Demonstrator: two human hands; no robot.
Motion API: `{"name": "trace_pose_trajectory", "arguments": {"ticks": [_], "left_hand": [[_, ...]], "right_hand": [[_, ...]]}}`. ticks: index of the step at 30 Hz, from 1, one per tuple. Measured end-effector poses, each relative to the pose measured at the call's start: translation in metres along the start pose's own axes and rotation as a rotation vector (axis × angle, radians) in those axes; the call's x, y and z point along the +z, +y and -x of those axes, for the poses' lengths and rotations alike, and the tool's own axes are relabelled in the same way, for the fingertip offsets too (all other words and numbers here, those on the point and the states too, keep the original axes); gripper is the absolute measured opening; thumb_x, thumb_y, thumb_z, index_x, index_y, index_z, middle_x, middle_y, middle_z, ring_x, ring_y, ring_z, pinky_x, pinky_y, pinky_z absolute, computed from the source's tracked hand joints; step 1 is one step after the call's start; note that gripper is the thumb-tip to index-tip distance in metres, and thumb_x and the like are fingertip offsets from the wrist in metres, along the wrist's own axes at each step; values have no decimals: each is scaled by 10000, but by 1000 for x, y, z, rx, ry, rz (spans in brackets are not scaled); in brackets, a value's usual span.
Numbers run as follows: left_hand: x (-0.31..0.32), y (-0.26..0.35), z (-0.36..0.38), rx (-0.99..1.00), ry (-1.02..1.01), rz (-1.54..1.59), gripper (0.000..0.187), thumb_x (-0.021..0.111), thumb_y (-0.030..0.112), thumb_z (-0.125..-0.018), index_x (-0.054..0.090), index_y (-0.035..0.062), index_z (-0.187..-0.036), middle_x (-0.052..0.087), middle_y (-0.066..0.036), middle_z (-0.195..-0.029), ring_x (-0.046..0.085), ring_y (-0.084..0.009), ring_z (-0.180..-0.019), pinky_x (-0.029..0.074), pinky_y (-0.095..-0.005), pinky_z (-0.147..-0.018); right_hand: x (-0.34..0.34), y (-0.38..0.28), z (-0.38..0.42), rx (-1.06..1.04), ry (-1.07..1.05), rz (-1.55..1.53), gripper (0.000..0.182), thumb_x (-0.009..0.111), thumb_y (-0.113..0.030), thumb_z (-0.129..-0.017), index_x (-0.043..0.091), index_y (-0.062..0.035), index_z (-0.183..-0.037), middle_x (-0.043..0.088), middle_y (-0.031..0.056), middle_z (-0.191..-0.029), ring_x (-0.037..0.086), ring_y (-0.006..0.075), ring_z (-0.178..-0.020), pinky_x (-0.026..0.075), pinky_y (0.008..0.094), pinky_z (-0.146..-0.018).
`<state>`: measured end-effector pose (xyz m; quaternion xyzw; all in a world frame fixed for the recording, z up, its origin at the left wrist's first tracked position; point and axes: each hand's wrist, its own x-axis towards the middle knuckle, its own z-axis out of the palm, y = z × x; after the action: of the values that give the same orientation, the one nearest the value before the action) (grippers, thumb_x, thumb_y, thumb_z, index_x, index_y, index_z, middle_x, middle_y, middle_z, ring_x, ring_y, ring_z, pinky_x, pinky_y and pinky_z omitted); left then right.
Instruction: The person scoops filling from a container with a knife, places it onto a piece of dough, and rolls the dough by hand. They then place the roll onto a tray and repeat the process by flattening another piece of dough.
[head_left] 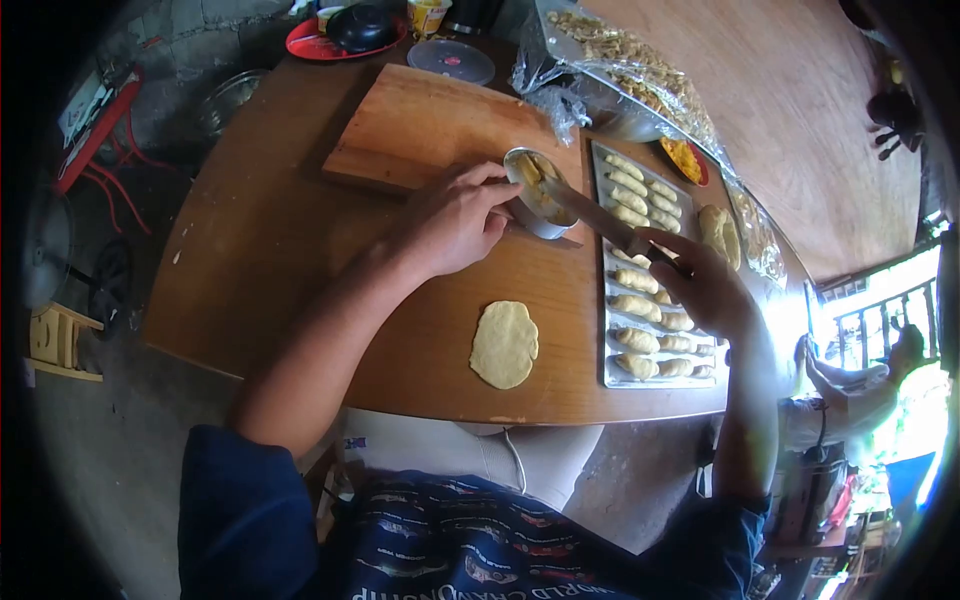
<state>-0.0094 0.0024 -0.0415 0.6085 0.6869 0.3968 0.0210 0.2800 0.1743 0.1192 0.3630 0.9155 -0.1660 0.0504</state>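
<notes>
My left hand [465,220] grips the near-left rim of a small round metal tin [545,228], fingers at its edge. Yellowish filling [535,170] sits inside the tin. In my right hand [705,285] is a flat-bladed knife [590,208], held by its dark handle, with the blade's tip down in the tin. On the table, nearer to my body, lies a flattened oval piece of dough [505,345]. To the right a metal tray [605,375] carries rows of shaped dough rolls [635,306], partly hidden behind my right hand.
A thick wooden board [440,125] lies beyond my left hand. Plastic wrap [555,105] covers a container of crumbly brown food [640,65] at the back. Behind the tray stands a red dish of yellow food [685,160]. A red tray [310,45] and clear lid [452,62] are farther back.
</notes>
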Motion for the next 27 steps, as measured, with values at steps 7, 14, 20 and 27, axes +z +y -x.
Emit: {"name": "trace_pose_trajectory", "arguments": {"ticks": [7,14,20,27], "left_hand": [[-11,5,-3,-73,-41,87,416,733,44,-1024,765,27,-1438,706,-144,-1526,745,-339,-1324,617,-446,-1137],[-7,-8,-6,15,59,42,316,731,8,-1003,786,-20,-1313,767,-150,-1356,792,-338,-1183,646,-429,-1042],[-1,-9,-5,23,27,28,270,741,35,-1011,790,-18,-1271,780,-137,-1298,809,-328,-1110,652,-425,-1003],[-7,-13,-6,-5,7,36,236,758,79,-1030,804,0,-1248,784,-135,-1327,794,-332,-1170,646,-424,-1021]], "right_hand": [[9,-23,41,-132,144,65,438,779,-195,-1082,739,-187,-1518,853,155,-975,826,327,-852,624,469,-799],[15,-7,45,-204,365,66,411,768,-165,-1067,750,-175,-1477,860,154,-1142,843,372,-1013,650,483,-882],[43,10,-21,-46,391,191,457,709,-192,-1059,721,-292,-1505,808,131,-1292,799,410,-1144,658,529,-965],[103,28,-134,-303,418,-152,457,741,-150,-1017,691,-146,-1472,789,184,-1318,774,420,-1217,629,521,-1017]]}}
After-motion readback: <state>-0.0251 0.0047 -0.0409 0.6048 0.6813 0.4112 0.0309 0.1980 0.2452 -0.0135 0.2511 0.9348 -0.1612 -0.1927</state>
